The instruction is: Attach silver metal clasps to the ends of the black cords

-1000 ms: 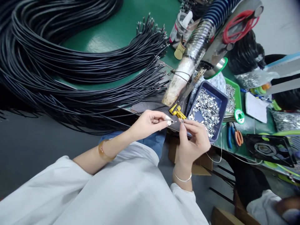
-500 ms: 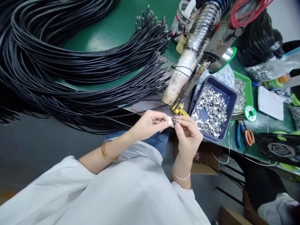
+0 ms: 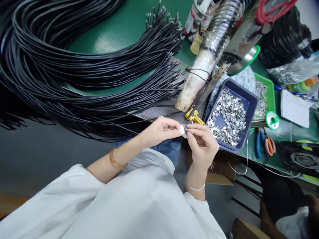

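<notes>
Palm inward, the left hand (image 3: 165, 132) is pinching a black cable's tip (image 3: 183, 130) near the tabletop's (image 3: 286, 136) edge; meeting it, the right hand (image 3: 203, 143), fingers bent, is closing thumb and fingertips around the same tip.

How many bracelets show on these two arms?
2: an amber bracelet on the left forearm and a silver bracelet on the right wrist. More may be hidden higher up.

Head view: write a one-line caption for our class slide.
Left hand and right hand pinch something tiny between them, near black cables and a blue tray of metal pieces.
</notes>
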The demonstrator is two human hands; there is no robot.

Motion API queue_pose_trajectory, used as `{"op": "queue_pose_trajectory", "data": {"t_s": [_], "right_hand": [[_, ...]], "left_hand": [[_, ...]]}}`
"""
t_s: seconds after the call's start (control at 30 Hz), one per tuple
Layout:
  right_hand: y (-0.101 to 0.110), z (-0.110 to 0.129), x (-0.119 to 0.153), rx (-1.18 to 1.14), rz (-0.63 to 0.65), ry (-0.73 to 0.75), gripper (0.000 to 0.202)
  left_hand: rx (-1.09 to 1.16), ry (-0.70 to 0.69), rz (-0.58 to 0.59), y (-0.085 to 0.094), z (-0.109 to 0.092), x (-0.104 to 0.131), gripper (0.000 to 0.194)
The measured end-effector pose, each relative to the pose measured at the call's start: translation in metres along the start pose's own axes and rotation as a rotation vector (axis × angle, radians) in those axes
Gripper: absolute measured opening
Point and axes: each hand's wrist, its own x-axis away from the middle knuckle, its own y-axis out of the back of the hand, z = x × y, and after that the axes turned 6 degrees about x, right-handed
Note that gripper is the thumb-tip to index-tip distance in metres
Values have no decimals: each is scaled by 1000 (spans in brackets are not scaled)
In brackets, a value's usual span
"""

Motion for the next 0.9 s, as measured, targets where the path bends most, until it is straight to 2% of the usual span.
{"op": "queue_pose_trajectory", "data": {"t_s": [0.13,0.27,0.33,0.43,0.53,0.67,0.8,0.9], "right_hand": [[1,-4,0,-55,20,-20,11],[2,-11,0,-181,136,-113,3],[2,-11,0,-148,70,-129,4],[1,-4,1,8,-98,-61,14],[-1,1,2,67,-67,-38,17],[-5,1,1,45,-39,-65,8],[-5,-3,1,112,-111,-33,8],[-3,-4,0,206,-202,59,12]], "left_hand": [[-55,-19,25,7,1,0,16],[-166,-59,54,11,0,0,6],[-179,-73,6,10,-1,0,5],[-163,-77,-93,5,-1,0,9],[-185,-93,-130,2,2,0,11],[-273,-142,-149,1,7,1,10],[-261,-133,-185,1,6,2,12],[-183,-81,-169,0,1,1,21]]}}
